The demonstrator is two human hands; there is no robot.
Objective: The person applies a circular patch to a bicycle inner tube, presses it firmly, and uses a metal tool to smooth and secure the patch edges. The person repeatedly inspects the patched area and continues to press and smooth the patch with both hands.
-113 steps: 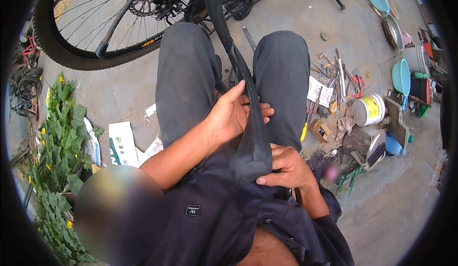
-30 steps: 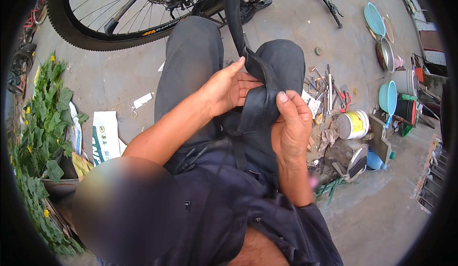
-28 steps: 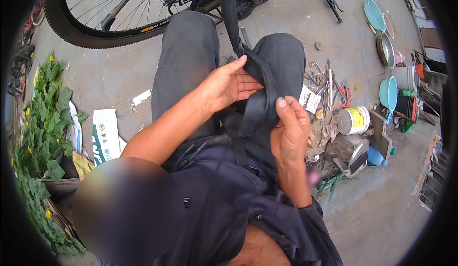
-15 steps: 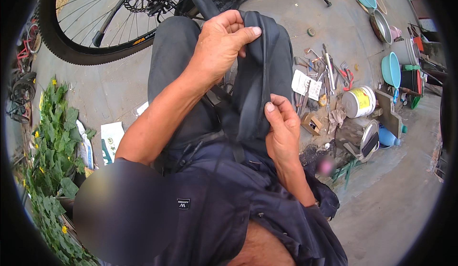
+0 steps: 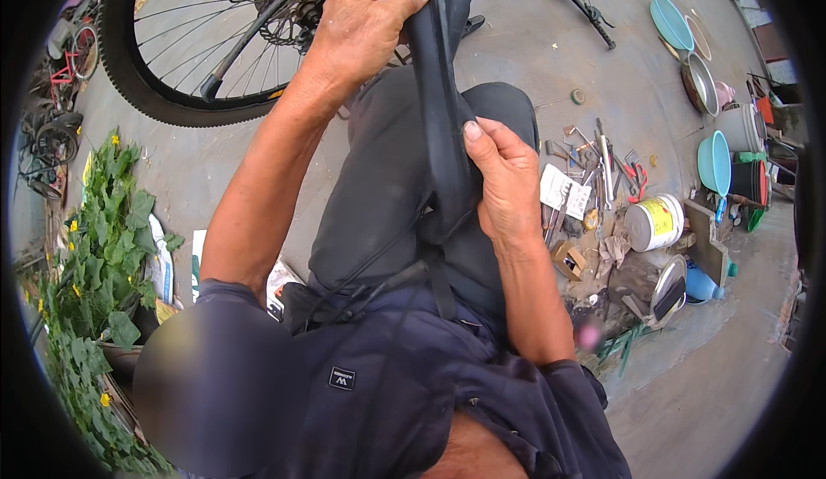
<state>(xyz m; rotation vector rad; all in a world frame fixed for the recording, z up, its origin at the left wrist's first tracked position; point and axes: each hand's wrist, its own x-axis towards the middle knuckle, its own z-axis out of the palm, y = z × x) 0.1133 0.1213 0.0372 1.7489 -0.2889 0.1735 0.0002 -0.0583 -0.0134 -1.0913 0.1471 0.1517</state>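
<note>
A flat black rubber inner tube (image 5: 437, 92) hangs in front of me, over my dark trousers. At the upper end, my left hand (image 5: 361, 23) pinches it with the thumb lying along its edge. Lower down, my right hand (image 5: 508, 174) grips its side edge between thumb and fingers. Between the two hands the tube is drawn fairly straight, and below it curls into a loop near my lap. Behind my left hand is a bicycle wheel (image 5: 163, 92) with a knobby black tyre.
To the right, hand tools (image 5: 604, 165) lie on the ground near a white bucket (image 5: 654, 223) and a small cardboard box (image 5: 568, 260). Farther right are turquoise basins (image 5: 714, 162) and a metal pan (image 5: 701, 83). Leafy plants (image 5: 107, 230) with yellow flowers grow at the left.
Both hands have moved up and away from my body with the inner tube, slightly to the left. My legs have shifted, and the tube now looks straighter between the hands.
</note>
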